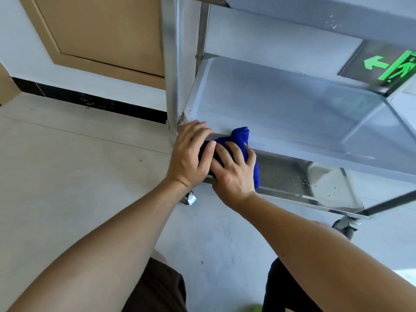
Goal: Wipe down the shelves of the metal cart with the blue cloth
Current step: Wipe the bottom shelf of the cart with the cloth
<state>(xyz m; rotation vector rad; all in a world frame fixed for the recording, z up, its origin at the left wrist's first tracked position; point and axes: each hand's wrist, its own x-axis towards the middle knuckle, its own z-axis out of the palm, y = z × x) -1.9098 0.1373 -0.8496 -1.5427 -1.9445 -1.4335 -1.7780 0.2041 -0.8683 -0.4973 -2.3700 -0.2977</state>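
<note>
Blue bunched microfibre cloth is sitting on the front lip of the middle shelf of the stainless steel cart, near the cart's front left corner post, and draping down over the edge toward the bottom shelf. Both hands are pressing on it: left hand is covering the cloth's left end with fingers lying fairly flat and close together, fingertips reaching onto the shelf lip, thumb pressing on the fabric. Right hand is lying on the cloth's lower right part, fingers slightly spread and flat on the fabric, not pinching.

Key relation: most of the unwiped middle shelf is stretching away to the right and back from the fingers; the shelf's long axis is running left-near to right-far along the front lip. Cloth's long axis is running roughly vertical over the lip. Right hand is looking nearer to the open shelf run, so a rightward sweep is probably suiting it; left hand is sitting against the corner post.

Counts: one cloth, two hands, three shelf levels showing (top one only partly in view), two casters visible, one under the left hand, one at right. Crumb-like specks are lying on the bottom shelf, so that level is likely waiting for wiping.
</note>
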